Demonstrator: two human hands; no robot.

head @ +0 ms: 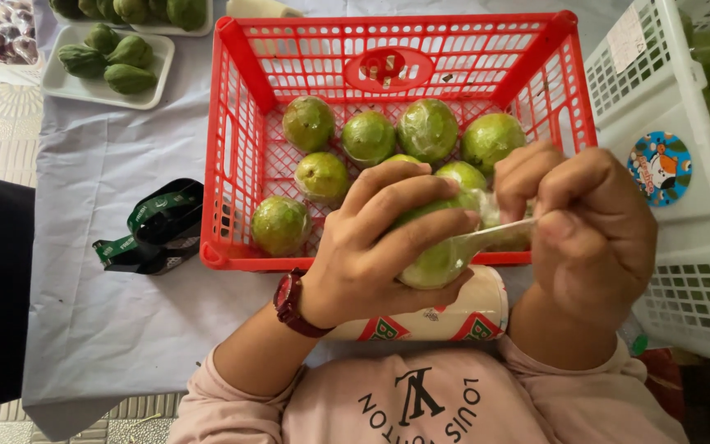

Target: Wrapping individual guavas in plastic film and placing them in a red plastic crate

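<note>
Left hand [380, 247] wraps around a green guava [437, 255], fingers over its top, holding it just above the near rim of the red crate [240, 164]. Right hand [593, 230] pinched shut on a stretched strip of clear film [495, 233] that runs to the fruit. Red watch [289, 300] on left wrist. Crate sits on the bench [108, 329], grey cloth over it, with about seven more film-wrapped guavas [367, 136] inside. Cream roll with red and green print [445, 316] lies under the hands, touching the crate's front edge. Green tape dispenser [154, 230] just left of crate. White crate [684, 247] of green fruit on the right; white tray of dark green vegetables [108, 62] far left
</note>
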